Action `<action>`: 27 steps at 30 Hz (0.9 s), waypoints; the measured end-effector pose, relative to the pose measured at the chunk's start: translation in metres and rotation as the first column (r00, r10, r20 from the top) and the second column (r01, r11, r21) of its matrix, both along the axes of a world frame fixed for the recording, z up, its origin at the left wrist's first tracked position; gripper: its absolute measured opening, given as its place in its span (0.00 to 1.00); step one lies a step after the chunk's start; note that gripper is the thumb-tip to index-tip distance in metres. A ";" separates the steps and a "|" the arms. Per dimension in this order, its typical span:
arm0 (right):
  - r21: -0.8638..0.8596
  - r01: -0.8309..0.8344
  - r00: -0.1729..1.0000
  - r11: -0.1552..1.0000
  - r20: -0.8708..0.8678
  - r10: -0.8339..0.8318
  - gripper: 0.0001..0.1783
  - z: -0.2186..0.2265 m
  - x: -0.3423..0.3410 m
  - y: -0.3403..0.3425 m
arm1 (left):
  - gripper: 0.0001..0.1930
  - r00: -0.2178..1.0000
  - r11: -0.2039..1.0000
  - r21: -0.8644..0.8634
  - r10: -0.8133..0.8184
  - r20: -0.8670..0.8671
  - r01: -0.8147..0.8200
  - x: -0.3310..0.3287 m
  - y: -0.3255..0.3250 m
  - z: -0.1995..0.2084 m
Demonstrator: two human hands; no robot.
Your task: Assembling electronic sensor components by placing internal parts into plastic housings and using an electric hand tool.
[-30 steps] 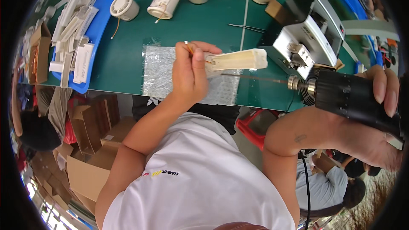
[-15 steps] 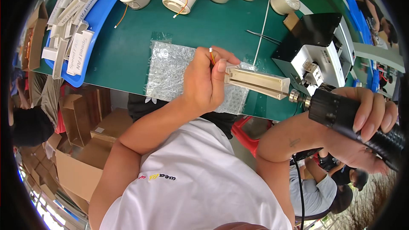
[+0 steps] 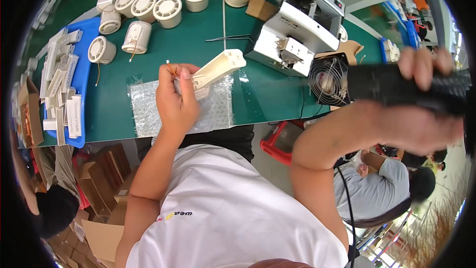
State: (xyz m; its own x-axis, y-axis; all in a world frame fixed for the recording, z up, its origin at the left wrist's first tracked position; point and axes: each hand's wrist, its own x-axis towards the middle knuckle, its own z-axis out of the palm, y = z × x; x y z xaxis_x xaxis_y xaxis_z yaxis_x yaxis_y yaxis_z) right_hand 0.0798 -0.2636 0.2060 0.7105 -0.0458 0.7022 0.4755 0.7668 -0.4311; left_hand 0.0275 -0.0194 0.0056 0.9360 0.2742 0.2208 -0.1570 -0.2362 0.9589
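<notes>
My left hand [image 3: 176,101] is closed round one end of a long cream-white plastic handle-like housing [image 3: 220,72], hollow side showing and far end tilted up to the right. A thin wire with a small white connector [image 3: 168,62] sticks up by its fingers. At the right, my right hand [image 3: 406,126], smeared by motion, is wrapped round a black electric screwdriver [image 3: 382,82]. The screwdriver's tip lies near a silver and black box-shaped machine [image 3: 275,47] and a fan with a round wire guard [image 3: 327,80]; blur hides the bit. Below the left hand lies bubble wrap [image 3: 146,111].
Several round white fan units [image 3: 167,12] stand at the back of the green table [image 3: 267,101]. A blue tray [image 3: 89,69] of white plastic parts is at the left. Metal tweezers [image 3: 228,37] lie beside the machine. A red stool [image 3: 277,144] is below the table edge.
The screwdriver has been drawn away from the housing, up toward the machine. My left hand has turned the housing so its far end points up. The view has swung to the right.
</notes>
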 end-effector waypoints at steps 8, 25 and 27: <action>-0.394 0.673 0.739 0.625 0.369 -0.563 0.26 -0.017 0.065 -0.023 | 0.08 0.997 0.997 0.079 -0.015 0.077 0.009 -0.001 -0.003 0.001; -0.251 0.238 0.963 0.938 -0.067 -0.262 0.44 -0.018 -0.003 0.077 | 0.07 0.990 0.998 0.063 0.010 0.140 -0.020 -0.007 0.001 -0.007; -0.270 0.283 0.947 0.920 -0.073 -0.313 0.43 -0.021 -0.001 0.082 | 0.07 0.991 0.998 0.057 0.008 0.134 -0.016 -0.007 0.003 -0.004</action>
State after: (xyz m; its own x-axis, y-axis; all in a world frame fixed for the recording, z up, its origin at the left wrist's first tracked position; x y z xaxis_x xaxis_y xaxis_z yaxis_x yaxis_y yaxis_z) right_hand 0.0791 -0.1820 0.1847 0.7664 -0.0993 0.6347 0.6022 0.4551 -0.6559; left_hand 0.0201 -0.0167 0.0021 0.8939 0.2685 0.3591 -0.2792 -0.2933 0.9143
